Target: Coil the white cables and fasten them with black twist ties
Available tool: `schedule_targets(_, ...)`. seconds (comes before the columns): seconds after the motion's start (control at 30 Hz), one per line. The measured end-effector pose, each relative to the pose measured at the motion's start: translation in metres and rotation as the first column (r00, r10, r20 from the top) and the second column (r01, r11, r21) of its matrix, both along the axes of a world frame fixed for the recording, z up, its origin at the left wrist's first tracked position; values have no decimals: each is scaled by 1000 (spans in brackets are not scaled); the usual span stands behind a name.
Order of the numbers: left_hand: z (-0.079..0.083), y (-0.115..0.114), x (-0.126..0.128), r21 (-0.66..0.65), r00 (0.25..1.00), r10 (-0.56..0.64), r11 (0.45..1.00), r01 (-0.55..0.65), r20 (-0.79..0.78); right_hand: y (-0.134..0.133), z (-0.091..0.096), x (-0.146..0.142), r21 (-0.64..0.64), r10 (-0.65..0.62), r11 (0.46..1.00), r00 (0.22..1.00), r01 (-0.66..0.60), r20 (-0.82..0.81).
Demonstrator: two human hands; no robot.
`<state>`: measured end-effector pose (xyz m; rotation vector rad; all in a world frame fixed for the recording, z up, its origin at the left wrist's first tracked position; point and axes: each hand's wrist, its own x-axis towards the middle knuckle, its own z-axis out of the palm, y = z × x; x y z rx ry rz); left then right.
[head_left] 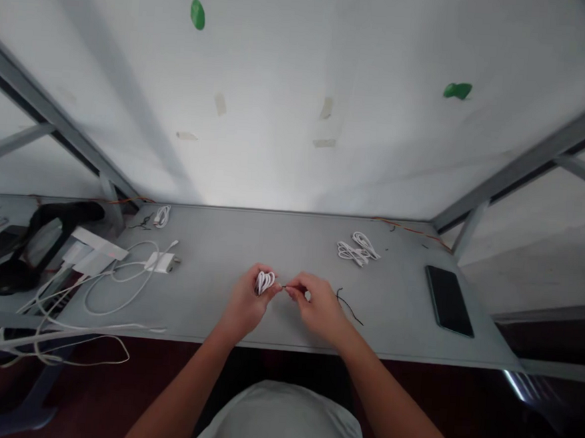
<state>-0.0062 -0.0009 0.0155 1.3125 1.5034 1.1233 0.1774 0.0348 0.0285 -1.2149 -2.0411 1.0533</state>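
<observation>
My left hand (246, 302) holds a small coil of white cable (264, 282) just above the grey table (395, 319) near its front edge. My right hand (316, 304) is beside it, fingertips pinched on a thin dark tie (284, 286) that runs to the coil. A thin black wire (349, 306) lies on the table just right of my right hand. Whether the tie passes around the coil is too small to tell.
Two bundled white cables (358, 249) lie at the back right. A black phone (448, 300) lies flat at the far right. Loose white cables and a charger (162, 261) spread over the left side, with another small bundle (161, 216) at the back left and black gear (35, 241) beyond.
</observation>
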Motion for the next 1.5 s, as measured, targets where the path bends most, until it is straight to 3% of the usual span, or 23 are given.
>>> schedule_targets(0.17,-2,9,-17,120,973,175,980,-157,-149,-6,-9,4,4,-27,1000,997,26,69)
schedule_targets(0.27,-10,21,-31,52,981,116,993,-110,-155,-1,-22,7,-63,-58,996,997,62,55)
schedule_targets(0.37,-19,27,-26,-59,999,13,998,-15,-40,3,-31,4,-146,-112,983,993,108,-20)
schedule_targets(0.47,-24,23,-9,-165,989,78,985,-57,125,5,-31,0,-237,-150,965,980,116,-129)
schedule_targets(0.6,-16,13,7,-259,938,137,964,-53,318,4,-22,0,-399,-192,915,940,68,-281)
schedule_targets(0.73,-4,9,9,-267,894,143,963,-28,424,3,-10,2,-445,-205,894,923,42,-325)
schedule_targets(0.83,-4,9,9,-264,921,154,963,-59,357,3,-8,2,-425,-214,902,936,79,-280)
schedule_targets(0.97,-13,8,10,-227,958,199,962,-151,207,4,-18,-1,-399,-234,909,939,120,-251)
schedule_targets(1.23,-28,1,8,-221,994,66,974,-45,88,-2,-40,-8,-360,-185,928,957,95,-225)
schedule_targets(1.37,-32,1,8,-161,996,65,984,-75,-67,-3,-45,-6,-333,-131,941,971,59,-201)
schedule_targets(1.5,-39,0,8,-143,985,55,987,-79,-164,-5,-50,1,-228,-67,973,993,44,-96)
